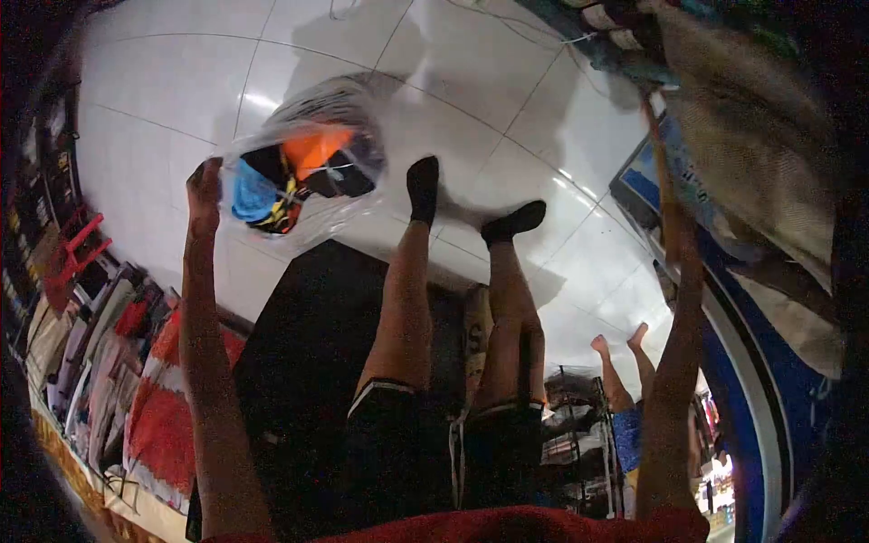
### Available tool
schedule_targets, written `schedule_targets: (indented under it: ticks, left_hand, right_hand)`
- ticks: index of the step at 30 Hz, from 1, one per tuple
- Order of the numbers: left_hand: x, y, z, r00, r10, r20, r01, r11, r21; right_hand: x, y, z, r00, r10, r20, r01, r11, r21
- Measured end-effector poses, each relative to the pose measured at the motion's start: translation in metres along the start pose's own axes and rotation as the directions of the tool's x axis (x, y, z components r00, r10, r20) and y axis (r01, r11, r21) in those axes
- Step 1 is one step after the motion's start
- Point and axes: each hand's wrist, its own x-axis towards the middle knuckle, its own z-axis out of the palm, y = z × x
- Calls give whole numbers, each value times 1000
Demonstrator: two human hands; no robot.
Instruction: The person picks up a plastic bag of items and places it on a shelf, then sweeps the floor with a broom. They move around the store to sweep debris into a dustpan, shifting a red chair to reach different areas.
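A clear plastic bag (317, 195) with folded garments in it, orange, blue, black and yellow, hangs over the white tiled floor, slightly smeared by motion. My left hand (206, 195) is at its left edge, fingers closed on the plastic. On the other side, my right hand (672, 199) is raised beside a large beige sack (751, 118) and a blue printed panel (644, 176). Dim light and blur hide its fingers, and I cannot make out whether it holds anything.
My feet in black socks (423, 188) are on the tiled floor (489, 81). A dark block (312, 326) lies left of my legs. Stacked folded clothes (100, 362) line the left side, near a red rack (86, 240). Another person's bare legs (615, 371) show at lower right.
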Motion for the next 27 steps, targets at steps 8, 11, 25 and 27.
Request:
schedule_targets:
  ticks: [8,11,25,27]
  left_hand:
    - [41,-23,5,980,-20,-199,2,996,-90]
    - [46,-28,-3,978,82,-194,-64,993,98]
    - [82,-79,-12,387,861,330,-699,41,714]
    - [78,-90,-18,898,439,-32,-376,803,463]
  right_hand:
    - [8,77,24,975,210,-71,-213,976,-37]
    - [5,65,50,970,195,146,-198,980,5]
    - [52,108,59,948,319,-19,-312,937,155]
    - [55,99,73,948,289,131,-309,937,164]
